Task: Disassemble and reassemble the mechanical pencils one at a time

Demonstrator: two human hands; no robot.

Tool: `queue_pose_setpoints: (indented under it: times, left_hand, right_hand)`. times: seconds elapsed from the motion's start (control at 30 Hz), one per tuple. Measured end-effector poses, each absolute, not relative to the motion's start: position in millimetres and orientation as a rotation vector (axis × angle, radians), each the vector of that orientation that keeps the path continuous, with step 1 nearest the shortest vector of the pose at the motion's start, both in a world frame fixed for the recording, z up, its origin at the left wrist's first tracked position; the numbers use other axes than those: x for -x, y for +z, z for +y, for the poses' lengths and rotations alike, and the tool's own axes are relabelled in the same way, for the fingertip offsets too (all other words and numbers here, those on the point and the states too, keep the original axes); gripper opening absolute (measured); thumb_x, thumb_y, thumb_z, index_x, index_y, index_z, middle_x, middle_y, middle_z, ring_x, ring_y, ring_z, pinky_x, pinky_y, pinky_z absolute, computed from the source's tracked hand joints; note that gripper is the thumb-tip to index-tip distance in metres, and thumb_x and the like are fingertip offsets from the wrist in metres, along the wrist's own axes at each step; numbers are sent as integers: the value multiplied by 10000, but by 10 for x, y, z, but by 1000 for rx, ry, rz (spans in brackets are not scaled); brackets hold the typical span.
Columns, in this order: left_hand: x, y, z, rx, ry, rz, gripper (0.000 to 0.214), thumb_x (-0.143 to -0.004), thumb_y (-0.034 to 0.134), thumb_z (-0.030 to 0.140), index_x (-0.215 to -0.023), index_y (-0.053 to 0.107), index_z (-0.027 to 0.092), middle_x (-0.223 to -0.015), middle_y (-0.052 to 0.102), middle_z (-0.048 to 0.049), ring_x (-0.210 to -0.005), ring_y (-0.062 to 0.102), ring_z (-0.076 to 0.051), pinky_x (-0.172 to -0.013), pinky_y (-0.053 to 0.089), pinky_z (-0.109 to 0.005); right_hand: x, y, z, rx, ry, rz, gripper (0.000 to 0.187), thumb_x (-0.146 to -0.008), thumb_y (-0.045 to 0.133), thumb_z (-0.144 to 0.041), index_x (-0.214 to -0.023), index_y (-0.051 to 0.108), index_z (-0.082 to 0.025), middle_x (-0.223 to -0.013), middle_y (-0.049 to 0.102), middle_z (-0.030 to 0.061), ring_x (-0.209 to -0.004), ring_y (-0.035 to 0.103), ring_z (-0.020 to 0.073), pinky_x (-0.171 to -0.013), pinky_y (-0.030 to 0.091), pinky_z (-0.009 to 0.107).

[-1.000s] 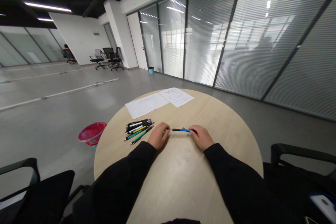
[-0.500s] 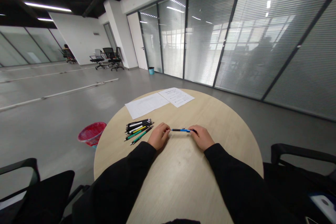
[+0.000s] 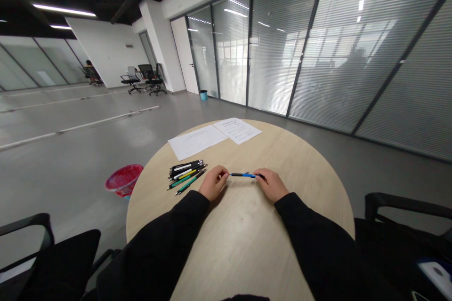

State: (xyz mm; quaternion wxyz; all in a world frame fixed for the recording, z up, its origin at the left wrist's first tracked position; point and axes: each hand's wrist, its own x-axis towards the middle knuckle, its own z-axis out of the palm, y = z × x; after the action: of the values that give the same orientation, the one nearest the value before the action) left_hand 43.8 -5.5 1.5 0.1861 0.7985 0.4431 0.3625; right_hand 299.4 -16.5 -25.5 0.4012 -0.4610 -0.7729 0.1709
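1. Between the left hand (image 3: pixel 213 183) and the right hand (image 3: pixel 271 185), a blue-and-black pen (image 3: pixel 247 175) spans the gap over the middle of the round worktop (image 3: pixel 243 244).
2. Its long axis runs side to side, across the person's front and nearly level in view. The black grip section and tip point to the left hand; the blue barrel runs to the right. Neither hand is clearly nearer, as each is at one end. Whether the pen touches the wood cannot be told.
3. At the tip end, the left hand is nearly closed, thumb and fingertips pinched together on the point; the exact contact is small to see.
4. At the other end, the right hand is curled, its thumb and fingers closed around the barrel and covering part of it.
5. Just beside the left hand, on its outer side, lies a group of loose pens (image 3: pixel 189 175), most slanting roughly alike, black, white, yellow and green among them.
6. Beyond both hands, near the far edge, lie a wide paper sheet (image 3: pixel 197 141) and a printed sheet (image 3: pixel 238 130), their edges meeting or nearly so.
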Motion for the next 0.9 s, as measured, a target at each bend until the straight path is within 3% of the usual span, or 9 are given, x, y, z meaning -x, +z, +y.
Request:
queue_pose_setpoints:
  times: [0.57, 0.9]
  left_hand:
    - [-444, -30, -24, -2115, 1022, 1247, 216, -898, 529, 340, -788, 594, 166, -700, 556, 8, -625, 455, -126, -582, 355, -245]
    - [-463, -48, -48, -2027, 1053, 1183, 194, -879, 561, 358, -937, 572, 174, -770, 589, -4, -638, 497, -123, -583, 387, -241]
  right_hand:
    - [-2971, -245, -175, 1157, 426, -1973, 169, -896, 528, -170, -948, 687, -196, -958, 704, 61, -895, 625, 204, -835, 466, 329]
    - [-2979, -259, -168, 1157, 443, -1947, 176, -888, 524, -173, -944, 689, -198, -970, 709, 65, -906, 630, 208, -851, 474, 339]
